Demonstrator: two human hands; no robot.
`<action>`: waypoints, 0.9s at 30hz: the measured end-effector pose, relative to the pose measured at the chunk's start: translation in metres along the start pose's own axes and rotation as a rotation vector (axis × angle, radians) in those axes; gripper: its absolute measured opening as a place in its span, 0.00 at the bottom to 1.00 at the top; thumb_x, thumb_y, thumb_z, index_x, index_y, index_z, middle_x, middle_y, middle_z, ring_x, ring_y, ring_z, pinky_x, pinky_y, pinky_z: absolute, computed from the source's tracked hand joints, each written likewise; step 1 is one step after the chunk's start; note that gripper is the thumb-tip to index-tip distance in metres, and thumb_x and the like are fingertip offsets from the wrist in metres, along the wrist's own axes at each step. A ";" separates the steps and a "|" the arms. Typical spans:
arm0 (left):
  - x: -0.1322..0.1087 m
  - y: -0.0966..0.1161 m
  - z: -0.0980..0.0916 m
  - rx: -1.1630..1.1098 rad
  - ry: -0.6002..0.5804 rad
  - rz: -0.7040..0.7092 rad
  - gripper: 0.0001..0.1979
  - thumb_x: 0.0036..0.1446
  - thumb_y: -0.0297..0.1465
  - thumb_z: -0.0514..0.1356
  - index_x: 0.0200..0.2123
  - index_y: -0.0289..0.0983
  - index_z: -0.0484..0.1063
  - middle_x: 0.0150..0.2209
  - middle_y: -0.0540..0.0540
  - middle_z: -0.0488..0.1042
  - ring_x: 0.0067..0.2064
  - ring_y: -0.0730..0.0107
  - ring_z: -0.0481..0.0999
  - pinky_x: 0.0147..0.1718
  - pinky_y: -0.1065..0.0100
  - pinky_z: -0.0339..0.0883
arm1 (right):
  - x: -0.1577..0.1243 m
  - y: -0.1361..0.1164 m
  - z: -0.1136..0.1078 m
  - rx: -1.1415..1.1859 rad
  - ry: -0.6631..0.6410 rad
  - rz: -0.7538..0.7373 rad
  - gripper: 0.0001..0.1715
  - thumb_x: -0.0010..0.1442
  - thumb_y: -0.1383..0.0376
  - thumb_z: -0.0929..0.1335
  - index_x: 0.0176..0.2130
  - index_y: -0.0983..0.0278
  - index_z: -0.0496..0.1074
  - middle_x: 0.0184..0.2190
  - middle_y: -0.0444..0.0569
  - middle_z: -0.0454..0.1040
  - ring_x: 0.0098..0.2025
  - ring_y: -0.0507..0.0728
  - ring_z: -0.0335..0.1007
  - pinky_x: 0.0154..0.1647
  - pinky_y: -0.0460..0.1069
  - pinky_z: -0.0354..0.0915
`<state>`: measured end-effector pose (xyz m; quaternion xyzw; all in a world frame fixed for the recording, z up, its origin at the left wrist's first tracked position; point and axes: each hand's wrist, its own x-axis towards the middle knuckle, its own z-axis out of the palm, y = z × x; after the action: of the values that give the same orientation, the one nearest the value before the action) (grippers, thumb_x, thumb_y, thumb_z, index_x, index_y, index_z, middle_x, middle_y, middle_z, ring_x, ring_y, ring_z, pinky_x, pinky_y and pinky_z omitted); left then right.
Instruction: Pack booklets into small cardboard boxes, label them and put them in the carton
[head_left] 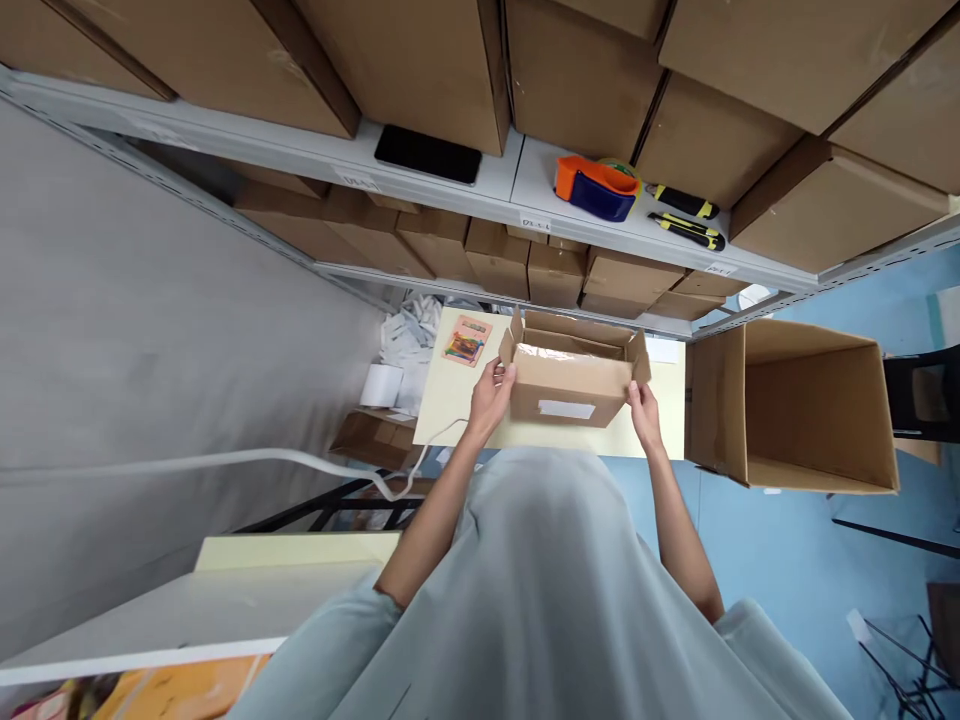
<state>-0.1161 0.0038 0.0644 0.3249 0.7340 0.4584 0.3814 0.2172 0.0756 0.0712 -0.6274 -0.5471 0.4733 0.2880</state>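
Observation:
A brown cardboard box (570, 385) with its top flaps up is between my two hands on a pale yellow table (457, 410). My left hand (491, 398) grips its left end near the flap, and my right hand (644, 415) holds the right end. A white label (566, 409) is on the side facing me, and shiny clear tape runs along that side's upper edge. Left of the box lies a flat orange-pink card or packet (466, 341) with a colourful picture.
Above the table, shelves (495, 190) hold many cardboard boxes, a black phone (427, 154), an orange and blue tape dispenser (598, 188) and two yellow-black utility knives (686, 215). A large open carton (795, 410) stands right. A white cable (277, 456) crosses at left, near a paper roll (381, 385).

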 end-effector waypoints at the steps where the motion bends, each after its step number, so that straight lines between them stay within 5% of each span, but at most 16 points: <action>1: -0.007 -0.002 -0.003 -0.005 0.012 0.006 0.35 0.66 0.62 0.57 0.57 0.38 0.75 0.52 0.38 0.81 0.54 0.51 0.80 0.57 0.55 0.73 | -0.009 0.000 -0.001 0.005 0.018 0.002 0.46 0.67 0.31 0.64 0.61 0.64 0.75 0.58 0.61 0.81 0.62 0.69 0.75 0.63 0.61 0.71; 6: -0.028 -0.025 -0.006 -0.090 0.022 -0.086 0.29 0.69 0.58 0.56 0.52 0.39 0.75 0.50 0.39 0.82 0.57 0.50 0.80 0.61 0.50 0.74 | -0.037 0.011 0.000 0.040 -0.021 0.056 0.44 0.68 0.32 0.63 0.58 0.64 0.77 0.59 0.62 0.81 0.63 0.69 0.77 0.64 0.65 0.73; 9: -0.032 -0.031 -0.011 -0.152 0.037 -0.173 0.26 0.68 0.52 0.61 0.58 0.38 0.72 0.48 0.39 0.82 0.52 0.52 0.83 0.57 0.49 0.78 | -0.044 0.006 -0.007 -0.010 0.061 0.053 0.42 0.67 0.34 0.65 0.59 0.64 0.76 0.56 0.63 0.82 0.58 0.69 0.81 0.59 0.66 0.77; 13: -0.038 0.000 -0.025 0.017 0.205 0.125 0.25 0.69 0.44 0.63 0.65 0.40 0.70 0.59 0.36 0.78 0.60 0.53 0.80 0.62 0.52 0.75 | -0.049 -0.034 -0.020 -0.189 0.338 -0.193 0.32 0.72 0.44 0.66 0.62 0.61 0.75 0.60 0.62 0.79 0.61 0.68 0.78 0.62 0.66 0.75; 15: -0.037 0.025 -0.026 0.098 0.199 0.286 0.20 0.73 0.41 0.59 0.63 0.41 0.73 0.59 0.38 0.78 0.61 0.54 0.79 0.62 0.54 0.74 | -0.045 -0.058 -0.018 -0.252 0.305 -0.311 0.27 0.75 0.47 0.63 0.60 0.60 0.77 0.59 0.60 0.80 0.62 0.67 0.77 0.64 0.65 0.74; 18: -0.025 0.050 -0.017 0.202 0.024 0.396 0.18 0.75 0.39 0.55 0.61 0.42 0.76 0.57 0.40 0.79 0.59 0.54 0.79 0.64 0.54 0.71 | -0.030 -0.077 -0.006 -0.357 0.095 -0.367 0.26 0.77 0.49 0.62 0.59 0.59 0.78 0.57 0.59 0.81 0.59 0.68 0.78 0.64 0.65 0.73; 21: -0.008 0.049 -0.005 0.336 -0.106 0.412 0.19 0.73 0.38 0.56 0.60 0.38 0.76 0.60 0.35 0.77 0.64 0.46 0.74 0.69 0.48 0.65 | -0.007 -0.068 0.003 -0.475 0.016 -0.331 0.29 0.76 0.48 0.61 0.59 0.62 0.78 0.58 0.63 0.80 0.61 0.72 0.75 0.65 0.68 0.71; 27: 0.009 0.000 -0.003 0.289 -0.110 0.257 0.20 0.72 0.45 0.57 0.53 0.38 0.78 0.61 0.33 0.76 0.66 0.45 0.72 0.72 0.47 0.62 | 0.018 -0.013 -0.007 -0.373 0.043 -0.127 0.41 0.72 0.38 0.58 0.56 0.66 0.78 0.56 0.68 0.80 0.56 0.72 0.79 0.62 0.67 0.72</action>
<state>-0.1235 0.0102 0.0632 0.4919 0.7226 0.3751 0.3087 0.2170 0.0972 0.0801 -0.6442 -0.6575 0.3311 0.2076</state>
